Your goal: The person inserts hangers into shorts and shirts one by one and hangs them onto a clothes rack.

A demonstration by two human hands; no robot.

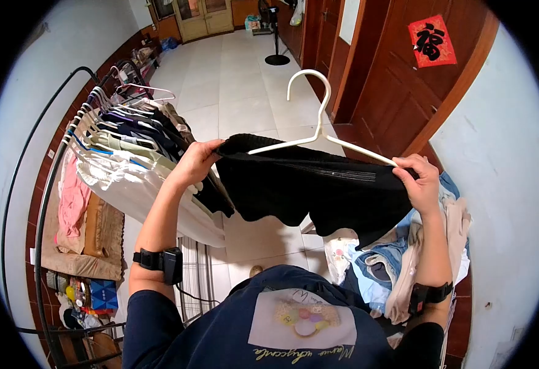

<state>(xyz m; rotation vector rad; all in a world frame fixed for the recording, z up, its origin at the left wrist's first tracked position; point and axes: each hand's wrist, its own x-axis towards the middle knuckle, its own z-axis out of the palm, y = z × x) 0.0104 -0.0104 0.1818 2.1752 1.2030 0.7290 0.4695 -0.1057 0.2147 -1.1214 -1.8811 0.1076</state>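
Observation:
A black garment (pixel 306 190) is stretched between my two hands at chest height. A white hanger (pixel 320 117) stands upright at it, its hook at the top and its lower bar partly inside the garment's top opening. My left hand (pixel 200 161) pinches the garment's upper left corner. At the upper right corner, my right hand (pixel 418 178) is closed on the garment, with the hanger's right end right beside the fingers. The hanger's left end lies against the waistband, short of my left hand.
On the left, a black metal rack (pixel 43 203) carries several hung clothes (pixel 140 178). A heap of clothes (pixel 386 270) lies at the lower right. Farther off stand a black fan (pixel 277 59) and a brown door (pixel 398 80) with a red paper sign (pixel 432 42).

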